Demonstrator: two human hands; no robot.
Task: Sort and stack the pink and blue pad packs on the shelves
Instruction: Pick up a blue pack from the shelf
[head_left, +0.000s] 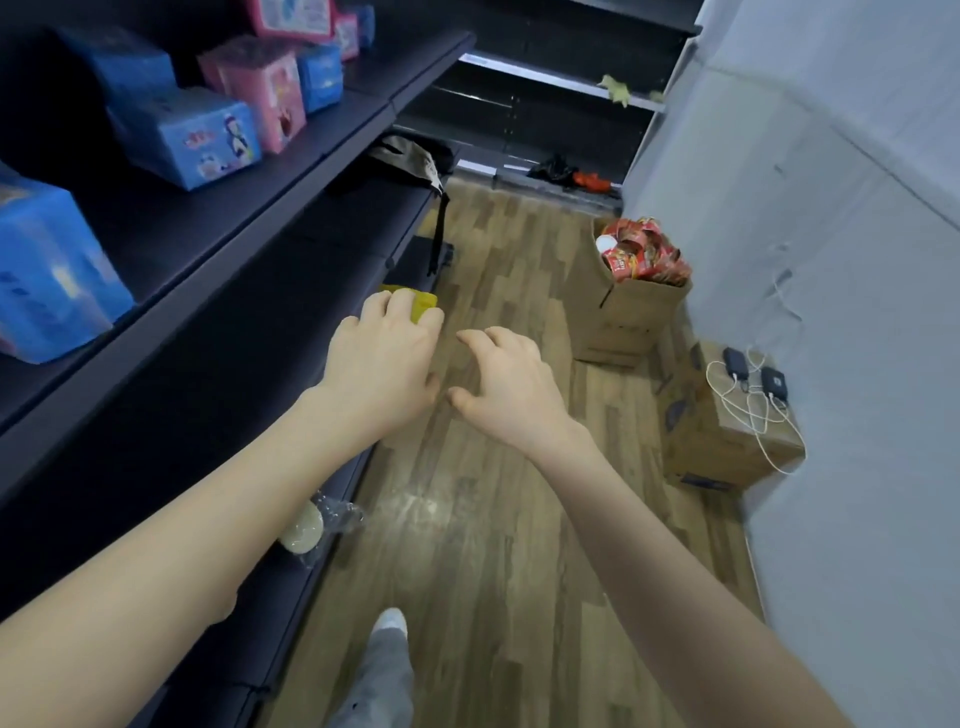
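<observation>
Your fingers (371, 314) are spread and empty, left hand (384, 364) and right hand (506, 384) above a narrow aisle's wood-plank floor (493, 545). Blue pad packs (192, 137) and pink pad packs (265, 88) sit tilted at mixed angles on the dark shelf (234, 218) to your left.

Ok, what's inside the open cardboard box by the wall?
Red packets heap above the rim of the cardboard box, a round white thing among them. Anything underneath is covered.
</observation>
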